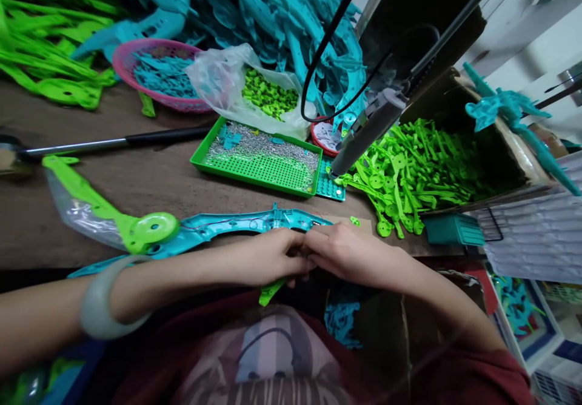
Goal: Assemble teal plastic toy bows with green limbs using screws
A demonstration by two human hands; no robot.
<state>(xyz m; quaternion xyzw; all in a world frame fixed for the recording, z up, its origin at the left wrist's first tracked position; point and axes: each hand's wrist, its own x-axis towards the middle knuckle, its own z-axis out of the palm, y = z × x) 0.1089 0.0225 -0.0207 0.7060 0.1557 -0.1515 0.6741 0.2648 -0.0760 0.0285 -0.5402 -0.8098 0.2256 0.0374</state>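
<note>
A green piece (271, 293) is held under the left hand (266, 256), met by the right hand (343, 250), whose grip cannot be told. Fingertip work seems underway; steadiness is called for. Behind, a blue frame (220, 226) is laid on the tabletop (113, 171).

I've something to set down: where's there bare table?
Bare table lies between the black-handled tool, green tray and blue part; another patch lies between that tool and the pink basket. Crowded: the right, with the green heap, and the back, with the blue pile.
</note>
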